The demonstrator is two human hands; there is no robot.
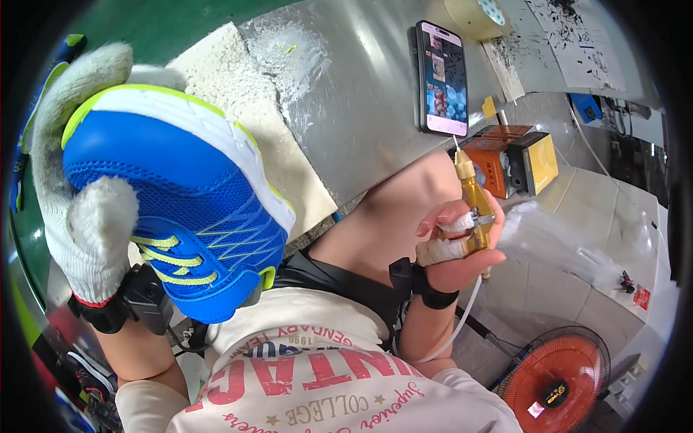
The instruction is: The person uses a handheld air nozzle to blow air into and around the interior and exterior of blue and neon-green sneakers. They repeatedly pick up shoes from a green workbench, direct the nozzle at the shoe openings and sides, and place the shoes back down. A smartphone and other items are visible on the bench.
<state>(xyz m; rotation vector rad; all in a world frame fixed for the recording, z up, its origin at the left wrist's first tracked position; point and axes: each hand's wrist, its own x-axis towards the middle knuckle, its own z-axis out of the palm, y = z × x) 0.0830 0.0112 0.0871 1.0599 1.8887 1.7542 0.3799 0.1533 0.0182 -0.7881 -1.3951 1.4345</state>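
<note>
My left hand [90,227], in a white knit glove, grips a blue sneaker [209,162] at its toe end. The shoe is tilted, with its white and lime sole edge up and its yellow-green laces toward me. In my bare right hand [462,249], an amber, brass-tipped nozzle tool [473,189] points upward, its thin needle tip away from the shoe. Fingers with white wrapping curl around its body. A pale hose [469,307] hangs below that hand. Both wrists wear black straps.
A metal work surface [354,79] carries a whitish, worn pad [238,94], a phone [442,79] and a tape roll [480,16]. Orange and yellow boxes [538,164] stand right of it. A red fan [556,379] is at lower right. More shoes [90,372] lie lower left.
</note>
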